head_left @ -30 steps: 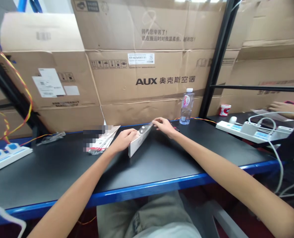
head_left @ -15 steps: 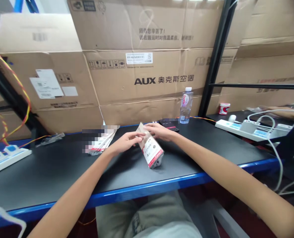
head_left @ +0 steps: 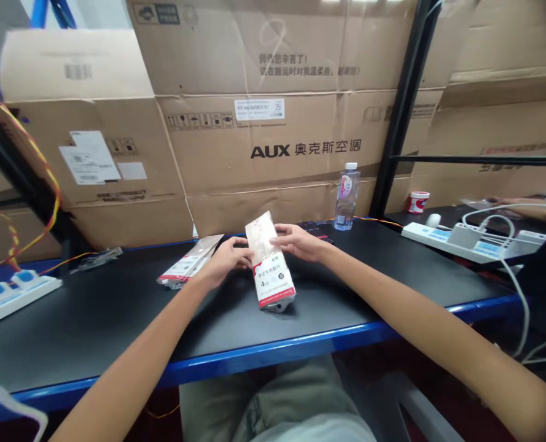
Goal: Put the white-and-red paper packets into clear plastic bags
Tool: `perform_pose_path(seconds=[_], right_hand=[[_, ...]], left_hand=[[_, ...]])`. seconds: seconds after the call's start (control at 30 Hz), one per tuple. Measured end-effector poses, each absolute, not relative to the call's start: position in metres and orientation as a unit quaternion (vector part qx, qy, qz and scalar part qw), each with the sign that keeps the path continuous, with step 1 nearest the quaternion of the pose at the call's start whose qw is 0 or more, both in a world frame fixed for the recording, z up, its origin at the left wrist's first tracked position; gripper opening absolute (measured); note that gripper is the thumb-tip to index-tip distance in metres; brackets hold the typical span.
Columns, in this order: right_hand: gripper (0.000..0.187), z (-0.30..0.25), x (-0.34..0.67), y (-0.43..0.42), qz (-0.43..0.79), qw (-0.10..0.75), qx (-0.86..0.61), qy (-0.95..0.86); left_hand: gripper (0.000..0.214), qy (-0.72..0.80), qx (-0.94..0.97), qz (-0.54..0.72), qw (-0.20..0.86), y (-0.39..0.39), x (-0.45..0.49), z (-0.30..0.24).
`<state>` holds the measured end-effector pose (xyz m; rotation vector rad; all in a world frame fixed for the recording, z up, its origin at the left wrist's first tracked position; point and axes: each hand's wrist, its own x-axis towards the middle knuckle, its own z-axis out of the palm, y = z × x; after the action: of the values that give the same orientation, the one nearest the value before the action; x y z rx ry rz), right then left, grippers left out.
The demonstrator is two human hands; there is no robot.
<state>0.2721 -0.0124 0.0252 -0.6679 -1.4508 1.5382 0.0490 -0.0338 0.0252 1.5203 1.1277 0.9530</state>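
Both my hands hold one flat white and red packet (head_left: pixel 269 270) that stands tilted on the black worktop (head_left: pixel 116 313), its printed face toward me. My left hand (head_left: pixel 226 260) grips its left edge with curled fingers. On the right edge near the top, my right hand (head_left: pixel 298 240) pinches it. A small stack of similar packets (head_left: pixel 188 263) lies flat just left of my left hand.
A water bottle (head_left: pixel 346 196) stands at the back by a black post. Power strips sit at far left (head_left: pixel 10 291) and right (head_left: pixel 475 240). A red and white cup (head_left: pixel 417 202) and another person's hand (head_left: pixel 514 204) are at the right. Cardboard boxes (head_left: pixel 273 141) wall the back.
The packet was turned from edge-on and low to face me, then raised more upright. Both hands shifted with it and stayed on its edges.
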Motion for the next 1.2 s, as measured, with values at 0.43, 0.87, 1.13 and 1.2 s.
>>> perform_pose_path(seconds=[0.43,0.87,1.13,1.2], right_hand=[[0.054,0.015,0.277,-0.003,0.655,0.363,-0.243,-0.616],[0.058,0.004,0.268,-0.002,0.611,0.385,-0.228,-0.653],[0.054,0.002,0.264,0.011,0.520,0.506,-0.307,-0.616],[0.055,0.000,0.268,0.016,0.485,0.536,-0.345,-0.599]], left_hand=[[0.038,0.410,0.610,0.521,0.434,-0.037,0.045,0.036],[0.037,0.359,0.640,0.451,0.508,-0.038,0.048,0.030],[0.054,0.376,0.679,0.350,0.525,-0.041,0.050,0.025],[0.056,0.388,0.678,0.350,0.518,-0.038,0.051,0.023]])
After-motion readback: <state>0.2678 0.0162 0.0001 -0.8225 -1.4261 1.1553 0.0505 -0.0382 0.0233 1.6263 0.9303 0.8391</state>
